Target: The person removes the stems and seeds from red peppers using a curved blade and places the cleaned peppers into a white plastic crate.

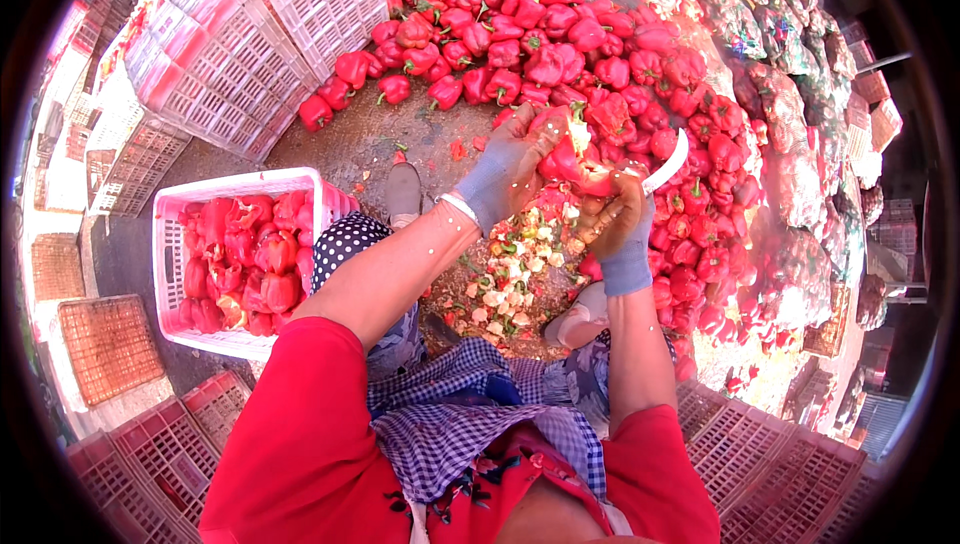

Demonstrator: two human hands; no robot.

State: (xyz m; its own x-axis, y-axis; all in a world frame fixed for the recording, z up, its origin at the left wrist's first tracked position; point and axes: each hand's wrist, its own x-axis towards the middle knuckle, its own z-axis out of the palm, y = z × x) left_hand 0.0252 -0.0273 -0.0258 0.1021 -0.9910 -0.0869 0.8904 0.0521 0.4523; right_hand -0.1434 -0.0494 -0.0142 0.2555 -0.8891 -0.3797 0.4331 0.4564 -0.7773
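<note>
At upper left, crate stack (pixel 225 54): white and pink lattice, leaning at a slant near the curved rim of view, probably piled to save space; contents hard to make out

Open crate (pixel 222 342): pinkish white, set down close by on the left, likely for a short reach; filled nearly to the top with red peppers (pixel 245 264), some apparently cut open

Left hand (pixel 515 169): grey-gloved, curled round the upper side of one pepper, presumably to steady it

Trimmings (pixel 520 274): pale cores and green bits, loosely heaped below both hands, a handy spot for scraps

Held pepper (pixel 570 166): red, opened, pale inside showing; raised above the heap, between both hands

Right hand (pixel 620 214): grey-gloved, closed round a knife (pixel 668 164), handle hidden; apparently also touching the pepper

Blade: pale, curved, pointing up and outward, likely turned to keep clear of fingers

Pepper pile (pixel 710 159): red, mostly whole, spread ahead and rightward, seemingly for easy picking

Mesh sacks (pixel 790 114): bulging, beyond the pile; contents unclear in glare
</note>
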